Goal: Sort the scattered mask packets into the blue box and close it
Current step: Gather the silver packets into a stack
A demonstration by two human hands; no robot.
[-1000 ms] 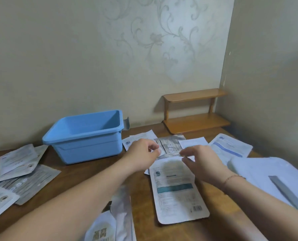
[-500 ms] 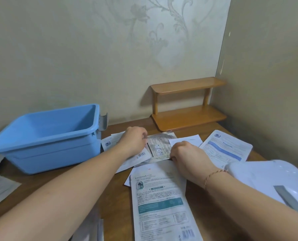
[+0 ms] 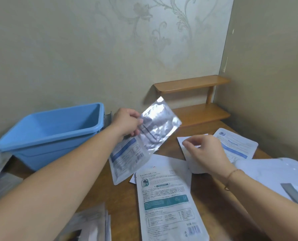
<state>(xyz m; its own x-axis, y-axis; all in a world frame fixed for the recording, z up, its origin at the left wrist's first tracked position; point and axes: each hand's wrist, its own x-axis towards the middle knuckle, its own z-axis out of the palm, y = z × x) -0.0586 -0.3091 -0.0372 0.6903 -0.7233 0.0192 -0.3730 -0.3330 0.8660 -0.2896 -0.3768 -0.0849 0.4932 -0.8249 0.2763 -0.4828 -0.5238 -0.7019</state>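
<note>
My left hand (image 3: 127,123) pinching silver packet (image 3: 159,123) aloft right of blue box (image 3: 49,131), right hand (image 3: 205,153) fingers curled, pinching white packet (image 3: 189,153) on desk (image 3: 120,197).

Brown wooden counter (image 3: 212,202) set into a room corner. At the back right, a small two-tier wooden shelf (image 3: 193,101) against the wall. Behind, pale wallpaper (image 3: 144,32) with a faint floral scroll pattern; plain on the right side wall.
</note>
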